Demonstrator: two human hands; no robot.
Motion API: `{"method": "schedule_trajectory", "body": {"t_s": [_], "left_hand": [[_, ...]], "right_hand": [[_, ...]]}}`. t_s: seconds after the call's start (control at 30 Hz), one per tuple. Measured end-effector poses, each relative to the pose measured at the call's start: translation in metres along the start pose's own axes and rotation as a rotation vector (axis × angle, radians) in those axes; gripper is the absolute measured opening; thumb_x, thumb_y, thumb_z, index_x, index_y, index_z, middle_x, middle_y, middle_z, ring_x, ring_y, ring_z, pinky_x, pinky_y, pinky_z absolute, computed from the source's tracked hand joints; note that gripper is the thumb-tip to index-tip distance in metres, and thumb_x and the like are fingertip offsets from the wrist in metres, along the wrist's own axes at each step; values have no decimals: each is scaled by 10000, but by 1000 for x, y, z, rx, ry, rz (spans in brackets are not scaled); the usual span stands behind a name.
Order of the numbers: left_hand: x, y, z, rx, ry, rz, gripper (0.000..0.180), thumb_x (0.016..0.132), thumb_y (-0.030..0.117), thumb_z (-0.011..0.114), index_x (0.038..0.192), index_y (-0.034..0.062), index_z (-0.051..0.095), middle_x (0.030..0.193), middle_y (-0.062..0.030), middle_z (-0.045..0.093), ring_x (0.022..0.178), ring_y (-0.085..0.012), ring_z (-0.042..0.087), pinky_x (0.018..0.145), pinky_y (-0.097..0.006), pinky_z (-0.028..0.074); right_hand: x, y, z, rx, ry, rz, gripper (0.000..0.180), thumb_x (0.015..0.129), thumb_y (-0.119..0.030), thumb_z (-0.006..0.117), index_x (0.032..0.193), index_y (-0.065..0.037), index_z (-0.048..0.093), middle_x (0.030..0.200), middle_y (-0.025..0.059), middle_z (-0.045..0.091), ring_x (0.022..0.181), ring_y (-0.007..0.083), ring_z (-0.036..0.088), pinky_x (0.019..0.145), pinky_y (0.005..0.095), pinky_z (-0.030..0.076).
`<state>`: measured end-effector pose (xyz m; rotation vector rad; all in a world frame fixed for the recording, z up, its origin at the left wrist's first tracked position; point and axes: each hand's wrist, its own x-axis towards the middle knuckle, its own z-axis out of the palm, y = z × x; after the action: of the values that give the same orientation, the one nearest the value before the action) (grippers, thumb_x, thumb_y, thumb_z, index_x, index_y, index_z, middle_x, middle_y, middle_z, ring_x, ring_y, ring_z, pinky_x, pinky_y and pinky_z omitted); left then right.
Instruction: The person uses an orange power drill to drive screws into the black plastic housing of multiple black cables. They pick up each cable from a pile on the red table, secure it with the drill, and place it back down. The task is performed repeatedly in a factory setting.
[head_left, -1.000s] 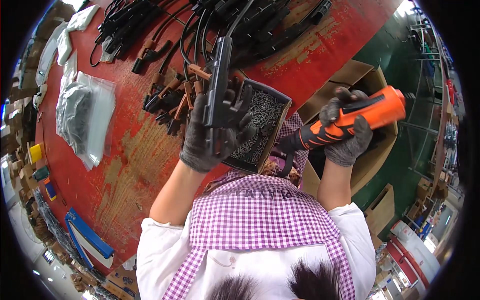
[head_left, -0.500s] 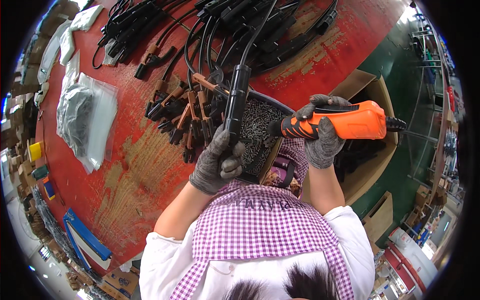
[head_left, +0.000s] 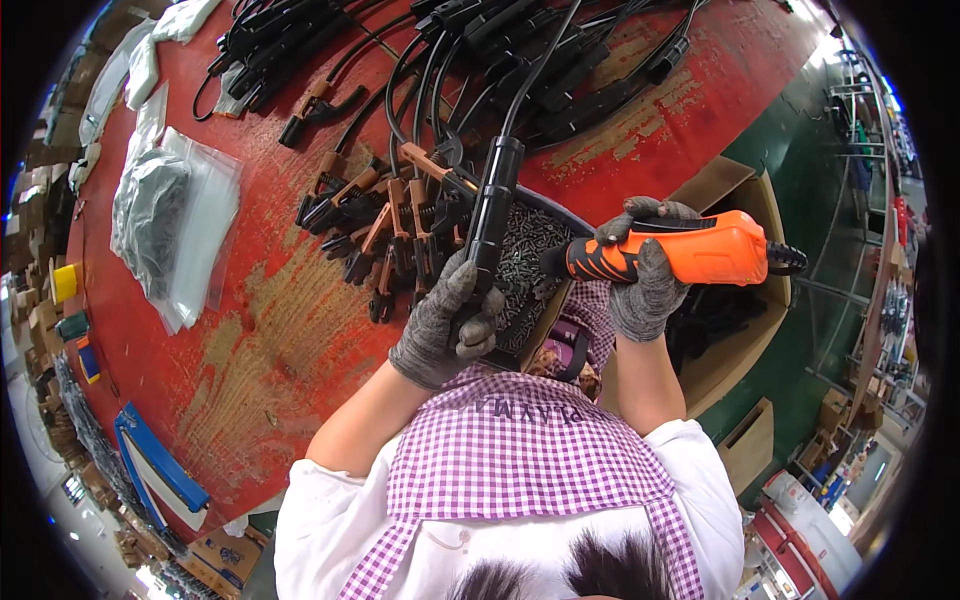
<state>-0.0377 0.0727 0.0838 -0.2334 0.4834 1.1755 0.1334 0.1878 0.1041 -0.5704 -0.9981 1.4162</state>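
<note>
My left hand (head_left: 443,325), in a grey knit glove, grips the lower end of a black electrode-holder handle (head_left: 492,215) whose cable runs up toward the table's far side. My right hand (head_left: 640,280), gloved too, holds an orange and black electric screwdriver (head_left: 690,250) lying level, its black tip pointing left at the handle. Under both sits a dark tray of small screws (head_left: 530,260).
Copper-coloured clamps (head_left: 385,225) lie in a pile left of the handle on the red table (head_left: 260,330). Black cabled holders (head_left: 520,50) are heaped at the far side. A clear bag of dark parts (head_left: 165,225) lies left. An open cardboard box (head_left: 745,330) stands right.
The handle has swung upright and my left hand has slid down to its lower end. The screwdriver has levelled out, its tip now close to the handle.
</note>
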Motion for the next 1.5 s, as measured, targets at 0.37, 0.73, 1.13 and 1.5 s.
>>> {"method": "schedule_trajectory", "body": {"t_s": [0.37, 0.73, 1.13, 1.5], "left_hand": [[5, -4, -7, -40, -23, -21, 345, 878, 463, 420, 1058, 169, 451, 697, -38, 531, 409, -63, 430, 332, -167, 321], [4, -3, -7, -76, 19, -39, 339, 885, 446, 415, 1087, 179, 471, 692, -55, 542, 390, -59, 436, 304, -150, 315], [3, -2, -3, 53, 69, -5, 277, 883, 395, 460, 1069, 192, 435, 684, -45, 536, 404, -82, 443, 327, -181, 315], [2, -2, 4, 168, 154, 8, 290, 892, 328, 463, 1139, 195, 388, 647, -45, 522, 378, -95, 416, 316, -196, 293]], "right_hand": [[13, -64, 22, 128, -165, -177, 391, 749, -192, 613, 1066, -39, 445, 961, 139, 566, 659, 193, 545, 583, 321, 458], [13, -68, 57, 250, -221, -180, 428, 725, -219, 620, 1075, -53, 439, 959, 115, 556, 655, 166, 547, 530, 295, 468], [9, -56, 65, 170, -209, -124, 451, 679, -194, 682, 1030, -68, 429, 913, 134, 583, 623, 193, 566, 509, 334, 482], [14, -48, 81, 81, -613, -200, 413, 701, -193, 668, 980, -57, 395, 723, 65, 536, 493, 127, 536, 428, 262, 474]]}}
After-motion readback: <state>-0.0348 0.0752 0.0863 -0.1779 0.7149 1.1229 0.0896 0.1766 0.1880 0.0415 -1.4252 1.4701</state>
